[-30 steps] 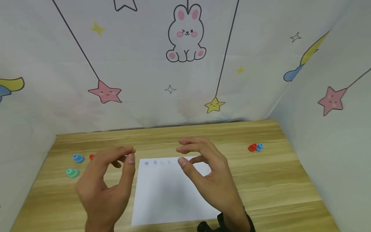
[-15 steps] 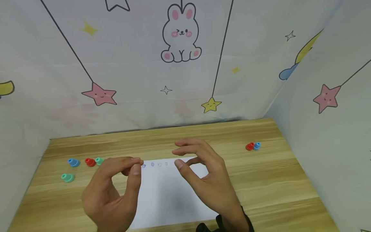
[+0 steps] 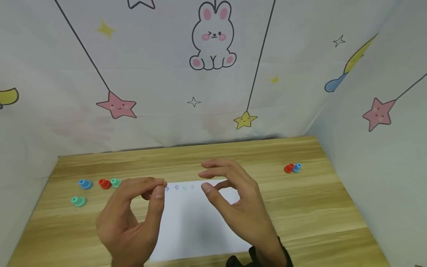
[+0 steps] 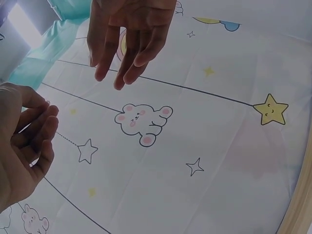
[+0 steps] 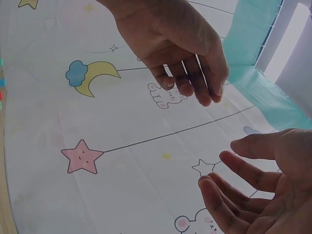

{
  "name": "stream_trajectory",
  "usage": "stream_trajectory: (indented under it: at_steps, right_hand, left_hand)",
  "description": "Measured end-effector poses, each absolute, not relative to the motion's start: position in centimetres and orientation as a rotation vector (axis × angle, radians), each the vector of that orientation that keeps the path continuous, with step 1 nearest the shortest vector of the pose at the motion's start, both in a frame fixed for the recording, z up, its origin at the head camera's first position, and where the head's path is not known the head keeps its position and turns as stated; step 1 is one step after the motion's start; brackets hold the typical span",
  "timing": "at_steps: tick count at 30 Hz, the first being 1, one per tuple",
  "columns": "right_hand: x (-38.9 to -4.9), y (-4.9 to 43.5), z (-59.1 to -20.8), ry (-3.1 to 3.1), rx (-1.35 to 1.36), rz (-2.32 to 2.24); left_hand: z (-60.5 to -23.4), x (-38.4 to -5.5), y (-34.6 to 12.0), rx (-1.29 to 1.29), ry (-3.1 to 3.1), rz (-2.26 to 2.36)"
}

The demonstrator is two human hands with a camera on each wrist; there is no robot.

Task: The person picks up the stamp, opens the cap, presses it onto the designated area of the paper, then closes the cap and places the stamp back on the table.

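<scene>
Both hands hover in the air. My left hand [image 3: 133,218] is loosely curled, thumb tip by the index tip, nothing visible between them; it overlaps the paper's left edge. My right hand [image 3: 238,200] is half curled, thumb and fingers apart, over the paper's right side. The white paper [image 3: 200,226] bears a row of several small faint marks [image 3: 176,187] along its top. Left of it lie small knobbed plastic pieces, perhaps stamps: a blue piece [image 3: 85,184], a red piece [image 3: 105,184] and two green pieces [image 3: 78,201]. The left wrist view shows my left hand's curled fingers [image 4: 41,129].
A red piece [image 3: 288,168] and a blue piece [image 3: 297,168] stand together at the right of the wooden table [image 3: 317,218]. White cloth walls [image 3: 160,81] with printed stars and a rabbit rise behind the table and at its sides.
My left hand has moved right and slightly down, uncovering the red piece and a green piece behind it. My right hand stays nearly in place. The view shifts slightly.
</scene>
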State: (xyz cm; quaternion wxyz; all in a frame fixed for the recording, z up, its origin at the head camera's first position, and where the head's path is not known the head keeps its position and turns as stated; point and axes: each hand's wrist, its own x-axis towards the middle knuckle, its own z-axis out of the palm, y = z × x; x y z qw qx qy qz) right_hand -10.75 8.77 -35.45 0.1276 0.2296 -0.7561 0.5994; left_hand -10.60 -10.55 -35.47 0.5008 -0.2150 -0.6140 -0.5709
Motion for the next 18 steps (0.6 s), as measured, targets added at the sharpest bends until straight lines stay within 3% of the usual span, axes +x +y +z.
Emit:
stream_trajectory:
  at_steps: [10, 18]
  right_hand:
    - [-11.8, 10.7, -35.6, -2.206, 0.559, 1.641]
    - [-15.8, 18.1, -37.4, -2.347, 0.164, 1.298]
  left_hand:
    - [-35.0, -10.5, -10.5, -0.547, -1.457, -1.405]
    - [-34.9, -10.3, -10.7, -0.531, -1.433, -1.419]
